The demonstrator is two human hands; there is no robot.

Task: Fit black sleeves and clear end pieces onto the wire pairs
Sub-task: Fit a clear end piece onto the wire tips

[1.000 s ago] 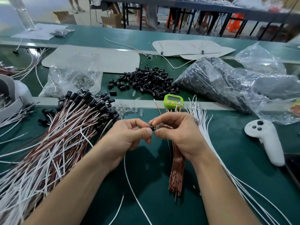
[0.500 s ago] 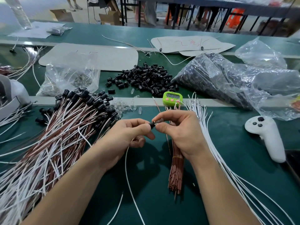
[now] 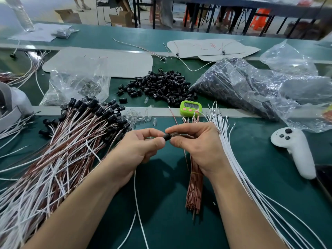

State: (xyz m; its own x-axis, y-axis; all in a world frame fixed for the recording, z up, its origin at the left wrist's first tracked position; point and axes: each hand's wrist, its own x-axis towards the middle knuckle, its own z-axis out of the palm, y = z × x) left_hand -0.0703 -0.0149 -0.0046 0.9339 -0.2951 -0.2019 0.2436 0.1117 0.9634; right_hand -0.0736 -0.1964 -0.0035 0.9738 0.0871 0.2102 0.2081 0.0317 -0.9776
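Far to the left of the left hand (image 3: 142,148), a big heap of brown and white wire pairs (image 3: 59,150) lies fanned across the green table (image 3: 161,221). Their far ends already carry black sleeves, so a large share of the work looks done. Whether each one also has its clear end piece cannot be told from here.

The left hand's thumb and forefinger pinch the wire pair in hand, and its thin white wire (image 3: 138,203) trails down from the palm toward the person. Just past that thumb tip sits the small black plastic sleeve (image 3: 167,137), held above the table between both hands. The right hand (image 3: 195,146) pinches its other end, where something pale or metallic pokes out. This pair seems to be mid-fitting, with the sleeve on or going on.

Beyond the hands lie scattered small clear end pieces (image 3: 136,119), a loose pile of black sleeves (image 3: 161,85) and a green digital timer (image 3: 190,108).

Under the right hand, a tied bundle of bare brown wires (image 3: 195,191) waits. To its right a spread of loose white wires (image 3: 251,177) has bare terminals, so much is left. Further right are a clear plastic bag of black sleeves (image 3: 242,87) and a white handheld controller (image 3: 296,150).
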